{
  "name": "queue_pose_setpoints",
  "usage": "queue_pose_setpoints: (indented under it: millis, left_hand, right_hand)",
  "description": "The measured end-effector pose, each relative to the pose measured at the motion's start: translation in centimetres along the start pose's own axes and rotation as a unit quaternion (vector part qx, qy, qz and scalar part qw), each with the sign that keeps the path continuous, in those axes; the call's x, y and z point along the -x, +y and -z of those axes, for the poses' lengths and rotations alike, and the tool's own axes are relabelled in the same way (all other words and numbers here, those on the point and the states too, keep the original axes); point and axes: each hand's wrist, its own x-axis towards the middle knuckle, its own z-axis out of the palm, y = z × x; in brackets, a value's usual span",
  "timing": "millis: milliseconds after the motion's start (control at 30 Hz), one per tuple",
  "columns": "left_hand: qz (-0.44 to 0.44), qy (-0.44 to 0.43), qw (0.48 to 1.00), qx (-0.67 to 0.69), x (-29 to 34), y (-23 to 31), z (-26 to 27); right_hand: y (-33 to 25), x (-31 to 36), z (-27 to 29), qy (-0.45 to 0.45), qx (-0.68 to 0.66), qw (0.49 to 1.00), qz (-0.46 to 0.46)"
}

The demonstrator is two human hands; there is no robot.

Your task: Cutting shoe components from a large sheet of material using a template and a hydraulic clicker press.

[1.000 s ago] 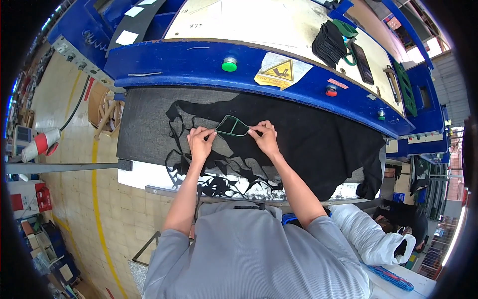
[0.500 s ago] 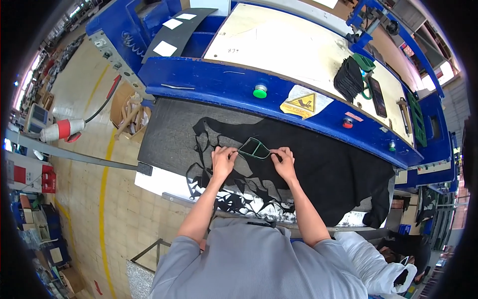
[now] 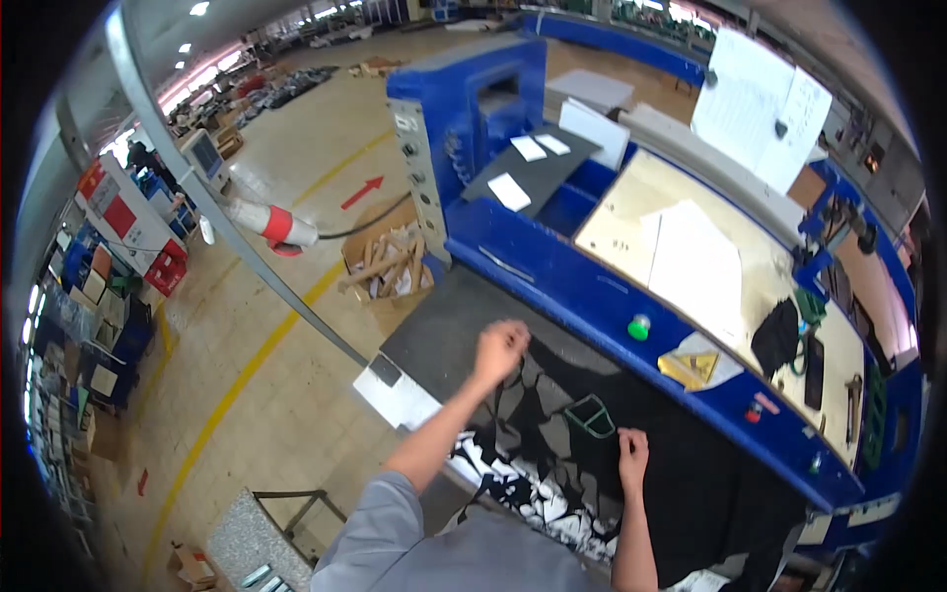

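A green-edged cutting die (image 3: 590, 416), a small frame with a crossbar, lies on black fabric (image 3: 681, 474) on the dark grey work surface. My right hand (image 3: 632, 459) is at its near right corner, fingertips pinched against the edge. My left hand (image 3: 501, 350) is raised above the left part of the surface, apart from the die. Its fingers are curled together and slightly blurred; what they hold, if anything, is hidden. Below it lie black fabric offcuts (image 3: 508, 400) with cut-out gaps.
A blue press beam (image 3: 552, 296) with a green button (image 3: 639, 327) runs behind the work surface. On the pale board (image 3: 617, 212) above lie paper, a stack of black pieces (image 3: 776, 335) and a hammer (image 3: 853, 409). A carton of cardboard tubes (image 3: 395, 271) stands left, beyond a metal bar (image 3: 266, 266).
My left hand has let go of the die and moved up and left. My right hand stays at the die's right end. The view has swung toward the left.
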Motion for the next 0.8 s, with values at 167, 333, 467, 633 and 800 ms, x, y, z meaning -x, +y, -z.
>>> queue_pose_setpoints:
  millis: [167, 333, 467, 633, 800]
  left_hand:
    - [-0.059, 0.296, 0.944, -0.13, -19.0, -1.0, 13.3]
    - [-0.043, 0.261, 0.919, -0.294, -29.1, -2.6, 20.0]
    - [-0.074, 0.154, 0.922, -0.348, -31.6, -2.3, 20.9]
    - [-0.089, 0.017, 0.774, -0.627, -31.6, -0.5, 24.5]
    - [-0.178, -0.014, 0.687, -0.704, -33.1, -1.0, 24.2]
  right_hand:
    - [0.0, -0.6, 0.8, -0.041, -0.118, 0.991, -0.045]
    - [1.5, -0.5, 0.3, -0.031, -0.131, 0.989, -0.068]
    - [1.5, -0.2, 0.4, -0.006, -0.133, 0.989, -0.059]
    - [0.4, -1.2, 0.1, -0.031, -0.078, 0.996, -0.038]
    - [0.3, -1.7, 0.4, -0.036, -0.082, 0.993, -0.076]
